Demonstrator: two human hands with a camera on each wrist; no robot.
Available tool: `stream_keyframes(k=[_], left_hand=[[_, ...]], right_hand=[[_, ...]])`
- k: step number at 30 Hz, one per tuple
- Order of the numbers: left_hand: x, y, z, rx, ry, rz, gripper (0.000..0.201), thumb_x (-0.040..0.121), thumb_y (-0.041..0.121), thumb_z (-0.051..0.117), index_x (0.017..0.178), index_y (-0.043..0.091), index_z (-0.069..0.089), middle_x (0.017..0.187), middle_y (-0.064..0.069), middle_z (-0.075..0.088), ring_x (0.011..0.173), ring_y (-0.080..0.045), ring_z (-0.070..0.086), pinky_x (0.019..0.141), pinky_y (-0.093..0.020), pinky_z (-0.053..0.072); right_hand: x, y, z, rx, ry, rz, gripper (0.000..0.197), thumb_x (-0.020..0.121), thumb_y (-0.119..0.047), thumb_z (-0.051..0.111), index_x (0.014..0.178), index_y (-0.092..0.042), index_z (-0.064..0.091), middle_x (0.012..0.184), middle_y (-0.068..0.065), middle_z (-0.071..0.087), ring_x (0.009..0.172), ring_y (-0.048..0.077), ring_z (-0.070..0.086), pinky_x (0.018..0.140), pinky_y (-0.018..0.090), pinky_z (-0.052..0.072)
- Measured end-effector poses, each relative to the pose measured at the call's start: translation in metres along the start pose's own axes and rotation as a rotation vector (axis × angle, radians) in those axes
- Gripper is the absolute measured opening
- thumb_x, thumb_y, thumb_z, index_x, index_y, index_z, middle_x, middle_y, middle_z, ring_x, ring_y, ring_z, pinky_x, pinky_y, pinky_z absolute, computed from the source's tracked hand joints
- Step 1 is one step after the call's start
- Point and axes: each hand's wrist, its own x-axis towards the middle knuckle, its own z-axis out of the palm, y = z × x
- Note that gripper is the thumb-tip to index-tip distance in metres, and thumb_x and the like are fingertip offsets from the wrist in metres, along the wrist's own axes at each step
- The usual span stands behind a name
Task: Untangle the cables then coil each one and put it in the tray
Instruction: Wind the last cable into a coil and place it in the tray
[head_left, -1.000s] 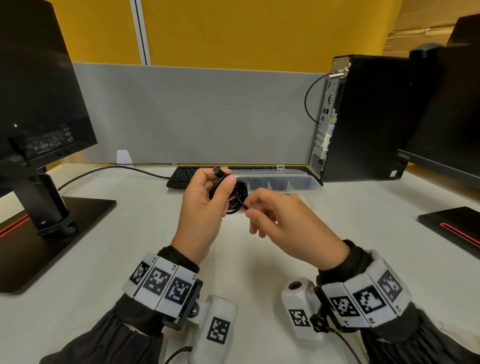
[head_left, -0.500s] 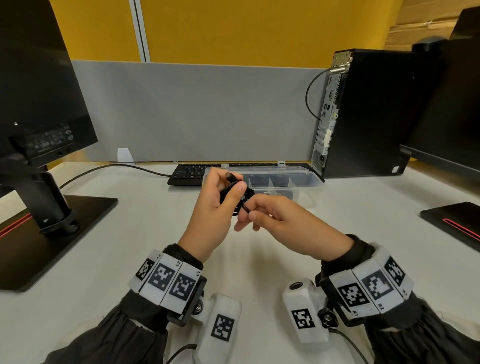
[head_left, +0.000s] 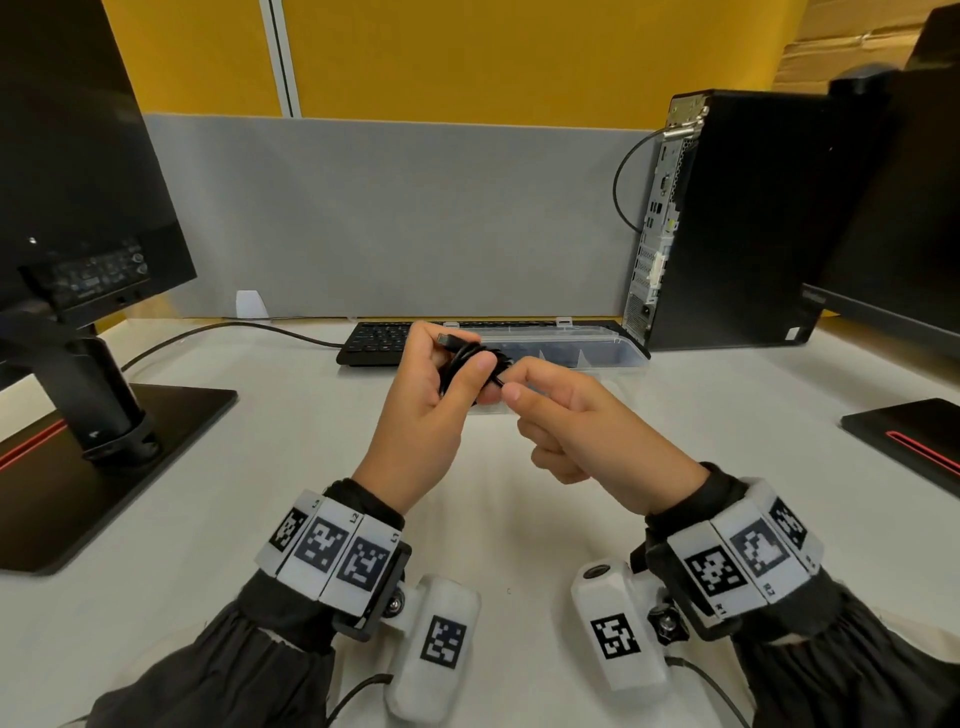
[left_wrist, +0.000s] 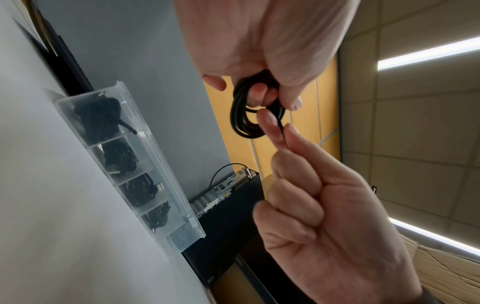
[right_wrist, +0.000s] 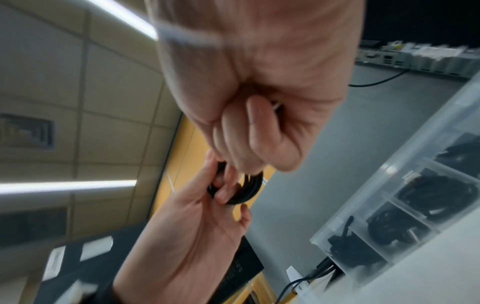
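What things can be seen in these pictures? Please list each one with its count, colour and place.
cable: one, black, coiled, held above the desk
tray: one, clear, on the desk before the keyboard; four compartments hold coiled black cables
keyboard: one, black, behind the tray
desk: one, white
PC tower: one, black, far right of the desk
monitors: two, black, one at each side
partition: one, grey, behind the desk
left hand: grips the coil
right hand: pinches the cable's loose end
wrist cameras: two, white, under the wrists
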Motion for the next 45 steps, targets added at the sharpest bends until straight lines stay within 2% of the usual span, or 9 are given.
stream_keyframes(k=[6,10,12,17,21,25,31,36,45], left_hand=[[0.001,0.000,-0.003,0.084,0.032,0.015,0.005,0.094,0.015,0.047,0.096,0.019,0.048,0.092,0.002,0.059,0.085,-0.002,0.060,0.076,-0.019,0.052],[0.003,0.005,-0.002,-0.119,0.022,-0.128,0.009,0.096,0.015,0.043,0.097,0.009,0.049,0.079,0.001,0.056,0.071,-0.006,0.060,0.070,-0.018,0.050],[0.003,0.009,-0.001,-0.381,-0.020,-0.257,0.014,0.096,0.018,0.041,0.094,0.006,0.047,0.060,0.007,0.042,0.050,-0.002,0.040,0.060,-0.015,0.037],[0.002,0.012,0.003,-0.666,0.002,-0.313,0.025,0.082,0.030,0.047,0.096,0.008,0.045,0.058,0.005,0.035,0.051,-0.004,0.034,0.064,-0.015,0.046],[0.002,0.010,0.004,-0.573,0.054,-0.289,0.039,0.081,0.033,0.048,0.106,0.002,0.051,0.095,-0.017,0.056,0.091,-0.022,0.057,0.088,-0.034,0.050],[0.000,0.010,0.007,-0.483,0.060,-0.281,0.033,0.088,0.028,0.047,0.108,0.002,0.053,0.102,-0.014,0.059,0.096,-0.021,0.057,0.082,-0.030,0.054],[-0.001,0.004,0.008,-0.325,0.095,-0.274,0.027,0.094,0.023,0.045,0.109,0.002,0.054,0.108,-0.023,0.058,0.094,-0.019,0.060,0.076,-0.034,0.057],[-0.001,0.000,0.008,-0.249,0.082,-0.226,0.023,0.095,0.024,0.045,0.104,0.006,0.055,0.099,-0.011,0.064,0.083,-0.006,0.065,0.069,-0.028,0.057],[-0.001,-0.004,0.007,-0.239,0.212,-0.192,0.034,0.079,0.036,0.055,0.091,0.004,0.061,0.078,0.002,0.068,0.078,-0.011,0.064,0.073,-0.026,0.051]], right_hand=[[-0.003,0.002,-0.014,-0.228,-0.016,-0.123,0.024,0.100,-0.024,0.041,0.099,-0.019,0.064,0.053,-0.012,0.033,0.048,0.006,0.028,0.047,0.017,0.027],[-0.003,0.003,-0.023,-1.078,0.483,-0.502,0.028,0.094,-0.038,0.040,0.090,-0.026,0.065,0.090,-0.008,0.052,0.086,0.009,0.036,0.070,0.029,0.027],[0.004,0.000,-0.025,-1.170,0.649,-0.592,0.029,0.093,-0.038,0.042,0.091,-0.025,0.068,0.098,0.000,0.053,0.091,0.016,0.035,0.071,0.031,0.024],[0.023,0.007,-0.017,-0.726,0.454,-0.561,0.025,0.096,-0.025,0.045,0.102,-0.020,0.068,0.084,-0.002,0.045,0.076,0.008,0.045,0.071,0.013,0.038],[0.022,0.003,0.000,-0.109,0.355,-0.348,0.021,0.095,-0.009,0.048,0.093,-0.020,0.066,0.097,0.000,0.060,0.084,0.008,0.062,0.073,0.030,0.056],[0.019,0.001,0.006,0.187,0.305,-0.290,0.023,0.097,-0.007,0.044,0.091,-0.016,0.065,0.091,0.000,0.066,0.088,0.016,0.065,0.072,0.028,0.055],[0.017,0.006,0.002,0.303,0.269,-0.176,0.020,0.096,-0.014,0.045,0.096,-0.017,0.065,0.095,0.008,0.066,0.089,0.019,0.066,0.071,0.025,0.055],[0.018,0.011,-0.002,0.379,0.233,-0.118,0.018,0.094,-0.017,0.047,0.099,-0.016,0.064,0.099,0.011,0.067,0.091,0.020,0.067,0.074,0.027,0.054],[0.014,0.003,0.000,0.411,0.174,-0.059,0.033,0.094,-0.028,0.048,0.113,-0.005,0.061,0.104,0.017,0.068,0.095,0.029,0.066,0.085,0.035,0.056]])
